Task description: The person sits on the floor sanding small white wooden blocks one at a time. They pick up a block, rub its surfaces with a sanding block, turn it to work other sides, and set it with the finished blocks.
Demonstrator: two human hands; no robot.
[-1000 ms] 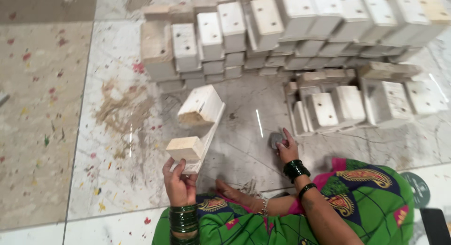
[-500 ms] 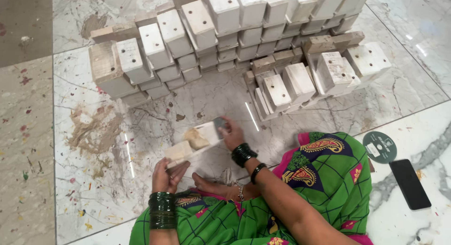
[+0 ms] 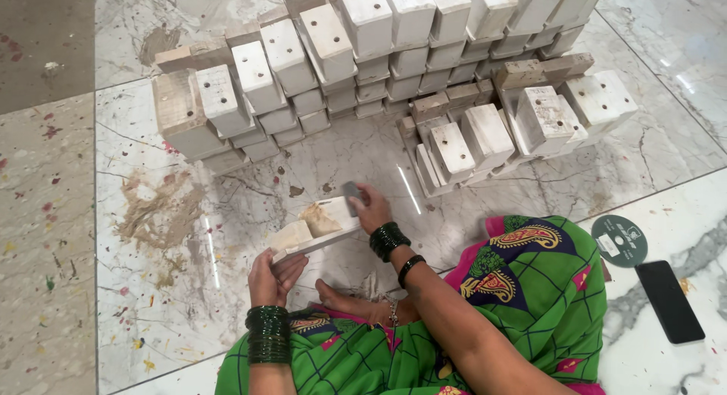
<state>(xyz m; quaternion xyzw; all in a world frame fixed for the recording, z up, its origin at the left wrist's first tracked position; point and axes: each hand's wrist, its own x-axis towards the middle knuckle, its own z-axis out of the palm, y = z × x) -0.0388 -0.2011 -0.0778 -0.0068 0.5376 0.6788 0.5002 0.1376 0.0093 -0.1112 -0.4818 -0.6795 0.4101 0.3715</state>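
Marble floor [image 3: 227, 236] fills my view, with a long stack of white wooden blocks [image 3: 394, 31] running from ten to two o'clock and a smaller leaning pile of blocks [image 3: 522, 122] at about two. A patch of sawdust [image 3: 155, 209] lies at nine. At four o'clock I see a dark phone [image 3: 670, 300] and, just beside it, a green disc [image 3: 619, 241].

Near centre, slightly below, my left hand [image 3: 273, 277] closes around the near end of a white wooden block [image 3: 314, 228], propping it off the floor at a tilt. Putty [image 3: 322, 217] sits heaped on its upper face. My right hand [image 3: 371, 209] is curled tight on a small grey scraper [image 3: 351, 194], its edge touching the block's far end.

I judge the chief risk to be slipping: the block is held at one end only, so pressure from the scraper could tip it from my left hand, or push putty over the edge onto the floor.
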